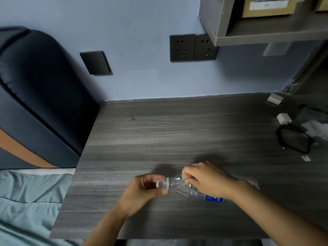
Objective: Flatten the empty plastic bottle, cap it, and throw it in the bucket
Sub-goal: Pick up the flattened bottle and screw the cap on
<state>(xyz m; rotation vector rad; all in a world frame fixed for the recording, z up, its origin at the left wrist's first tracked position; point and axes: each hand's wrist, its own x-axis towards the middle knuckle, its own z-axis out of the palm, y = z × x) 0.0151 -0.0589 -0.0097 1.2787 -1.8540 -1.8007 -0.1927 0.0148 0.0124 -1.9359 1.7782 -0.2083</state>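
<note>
A crumpled clear plastic bottle with a blue label lies sideways just above the grey wooden desk, its neck pointing left. My right hand is closed over the bottle's shoulder and body, hiding its middle. My left hand sits at the open mouth, its fingers curled around the neck ring; I cannot tell whether it holds a cap. No bucket is in view.
A black cable, a white charger and clear plastic wrap lie at the desk's right. Wall sockets and a shelf are above. A dark chair and a green bedsheet are at left.
</note>
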